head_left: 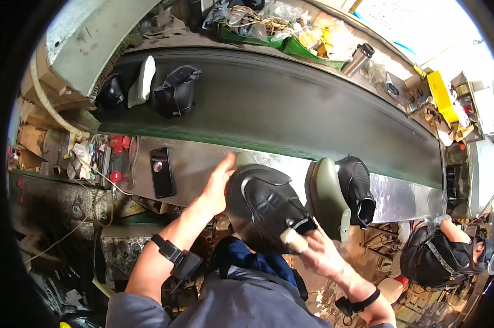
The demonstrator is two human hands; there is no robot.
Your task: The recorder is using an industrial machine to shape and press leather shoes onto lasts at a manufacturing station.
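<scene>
The black shoe (266, 210) hides the left palm; green trays' (291, 46) contents too cluttered to tell

I've got a black leather boot upper on a pale green last (263, 208), tilted, toe end low by my lap.

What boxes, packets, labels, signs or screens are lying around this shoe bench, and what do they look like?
Dark phone: lies flat on the steel ledge, left of the hands; black rectangular screen, unlit.
Yellow box: far right end beyond the conveyor; flat, bright yellow.
Clear plastic bags: in green trays behind the belt; crumpled.
Pale sheet: top right, behind the belt; glare hides its surface.
</scene>
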